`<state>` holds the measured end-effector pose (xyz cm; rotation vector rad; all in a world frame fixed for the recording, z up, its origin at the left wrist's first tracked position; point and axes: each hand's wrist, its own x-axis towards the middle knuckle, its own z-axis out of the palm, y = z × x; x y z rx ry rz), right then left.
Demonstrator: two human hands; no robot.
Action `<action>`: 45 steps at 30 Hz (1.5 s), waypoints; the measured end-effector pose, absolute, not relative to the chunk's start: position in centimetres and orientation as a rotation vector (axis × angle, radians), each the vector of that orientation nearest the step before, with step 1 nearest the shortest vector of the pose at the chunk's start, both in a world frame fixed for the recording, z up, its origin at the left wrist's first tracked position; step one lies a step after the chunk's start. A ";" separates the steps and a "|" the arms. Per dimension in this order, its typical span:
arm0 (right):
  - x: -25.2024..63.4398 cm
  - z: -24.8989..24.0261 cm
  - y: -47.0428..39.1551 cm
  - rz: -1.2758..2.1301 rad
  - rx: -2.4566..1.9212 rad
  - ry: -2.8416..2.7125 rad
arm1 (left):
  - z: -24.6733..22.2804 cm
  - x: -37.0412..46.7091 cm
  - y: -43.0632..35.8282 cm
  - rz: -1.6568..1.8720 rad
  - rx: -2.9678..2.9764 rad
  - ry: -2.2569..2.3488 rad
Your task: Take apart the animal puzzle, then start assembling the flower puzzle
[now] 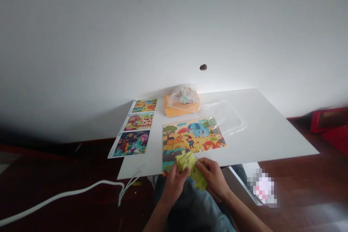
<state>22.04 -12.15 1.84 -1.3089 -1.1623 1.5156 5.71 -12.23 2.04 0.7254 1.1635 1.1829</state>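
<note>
Yellow-green jigsaw pieces [187,161] are held in both hands, over the near edge of the white tabletop [266,130] and above the denim-covered legs [201,212]. They are gripped at the left side by the left hand [174,179], its thumb pressed on the face, and pinched at the right side by the right hand [213,174], its fingers drawn in close. How many pieces are held cannot be told, since they are overlapped and partly covered by the fingers.

Just beyond the hands, a partly assembled animal jigsaw puzzle [189,137] is laid flat. Its lower right border is notched with knobs and sockets, while its left column is carried down almost to the near table edge; the middle of that side is hidden by the held pieces.

To the left, a sheet of three printed pictures [138,127] is set with its near corner projected past the left table edge. Behind the puzzle, an orange box [181,111] is placed close to the wall [108,36], with a clear bag of puzzle pieces [184,96] rested on it. The puzzle's right side is bordered by a flat transparent plastic bag [227,119]. From there, a broad stretch of white surface is extended to the right edge.
</note>
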 end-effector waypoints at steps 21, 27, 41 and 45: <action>17.3 2.8 -13.1 0.970 -1.270 -1.339 | 1.4 6.3 -16.1 1.099 0.718 1.317; 17.1 2.1 -12.7 0.665 -1.101 -1.868 | 1.8 0.7 -13.4 1.300 1.034 1.671; 14.4 -1.6 -12.4 0.252 -1.193 -2.330 | -2.2 -3.5 -7.8 0.748 2.150 1.677; 14.7 -2.1 -11.8 0.253 -1.118 -2.253 | -1.6 -3.6 -7.6 0.807 2.066 1.700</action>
